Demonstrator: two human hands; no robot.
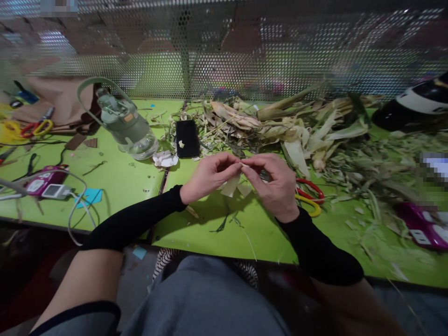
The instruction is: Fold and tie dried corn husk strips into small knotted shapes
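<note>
Over the green tabletop (210, 233), my left hand (210, 175) and my right hand (275, 182) meet fingertip to fingertip. Both pinch a small pale piece of corn husk (230, 185), and its loose ends hang below the fingers. Most of the pinched part is hidden by the fingertips. Close to my right wrist lie scissors with red and yellow handles (311, 196), partly covered by that hand. Just beyond my hands, a heap of dried corn husks (294, 135) spreads across the table.
A black phone (187, 138) lies beside crumpled white tissue (165, 159) and a green water bottle (126, 123). Purple power strips (49, 179) with a white cable sit left, another at right. A dark bottle (413, 105) leans far right. Perforated metal panel (217, 56) stands behind.
</note>
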